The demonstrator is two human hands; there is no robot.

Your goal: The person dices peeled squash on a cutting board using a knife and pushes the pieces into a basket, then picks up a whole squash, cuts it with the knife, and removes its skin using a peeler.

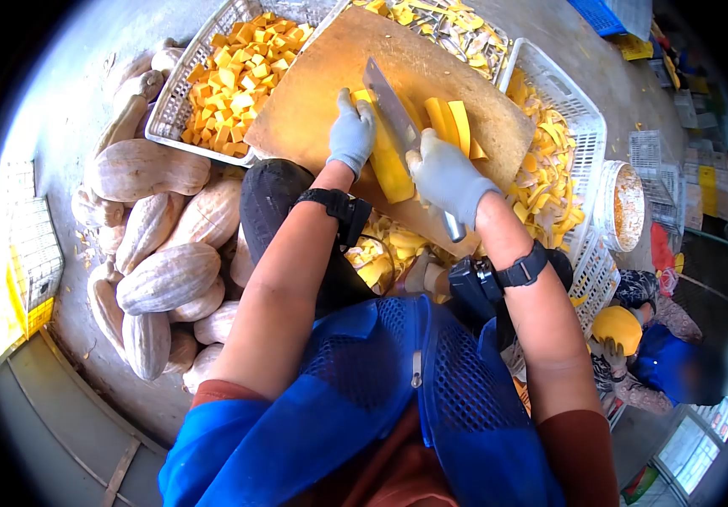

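Both of my hands wear pale grey-blue gloves. My right hand [451, 179] is wrapped round the handle of a cleaver [391, 108], whose broad blade slants up and to the left. Against the blade's left side lies a long peeled pumpkin piece [392, 173], gripped by my left hand [353, 135] along its left edge. Beyond my right hand, several cut pumpkin slices [450, 121] lean together on the wooden cutting board [313, 93]. Whether the blade's edge is in the flesh cannot be made out.
A white basket [164, 118] of pumpkin cubes stands left of the board. Whole pumpkins [169, 279] are heaped on the floor at left. Peelings fill another basket [594, 127] at right, beside a white bucket [619, 207]. A co-worker [664, 355] holds a pumpkin at far right.
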